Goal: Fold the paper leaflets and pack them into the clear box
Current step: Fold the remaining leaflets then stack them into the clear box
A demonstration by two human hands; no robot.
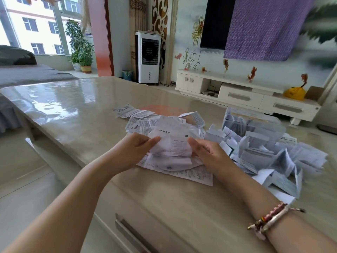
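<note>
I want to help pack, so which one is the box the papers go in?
Look at the beige table, then the heap of folded leaflets on its right side. The clear box stands at the heap's far edge. It is the only see-through, straight-walled thing there, with folded papers already showing inside.

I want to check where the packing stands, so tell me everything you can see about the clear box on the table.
The clear box is a see-through, plastic-looking container with straight walls, standing upright on the glossy beige table, at the far right of the paper spread. No lid is visible. Through its walls show pale leaflets stood on edge, so it is already partly filled. A loose heap of folded leaflets lies against its near side. Neither hand touches it; both hold a leaflet to its left. Its far edge looks blurred.
</note>
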